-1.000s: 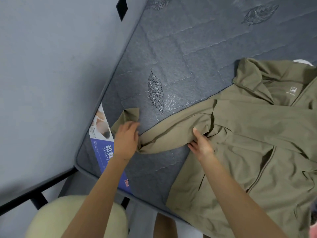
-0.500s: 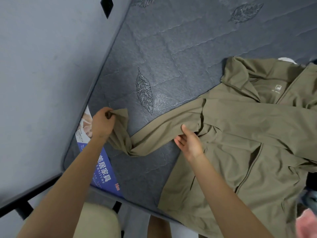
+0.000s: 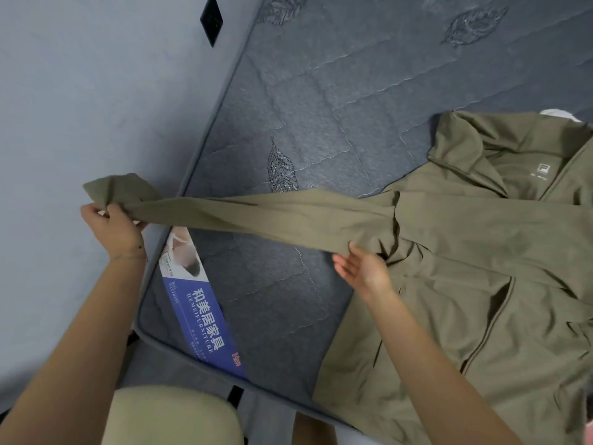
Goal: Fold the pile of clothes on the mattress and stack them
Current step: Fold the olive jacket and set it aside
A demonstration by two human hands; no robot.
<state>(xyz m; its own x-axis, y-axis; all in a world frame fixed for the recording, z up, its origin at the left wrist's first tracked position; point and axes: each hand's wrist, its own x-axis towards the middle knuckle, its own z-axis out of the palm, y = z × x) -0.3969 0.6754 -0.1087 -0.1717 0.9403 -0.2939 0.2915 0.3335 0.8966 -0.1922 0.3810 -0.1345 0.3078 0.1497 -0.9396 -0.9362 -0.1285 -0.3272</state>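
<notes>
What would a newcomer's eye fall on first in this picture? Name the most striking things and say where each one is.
First comes the olive jacket, spread over the right half of the grey mattress, with its sleeve stretched taut to the left, past the mattress edge. The left hand grips the sleeve's end, and the right hand is open under the sleeve near the armpit. A blue label marks the mattress's near left corner.

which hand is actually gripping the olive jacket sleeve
The left hand: it grips the cuff end of the olive-green jacket sleeve, pulling it taut. The right hand is open, only touching the sleeve near the shoulder.
</notes>
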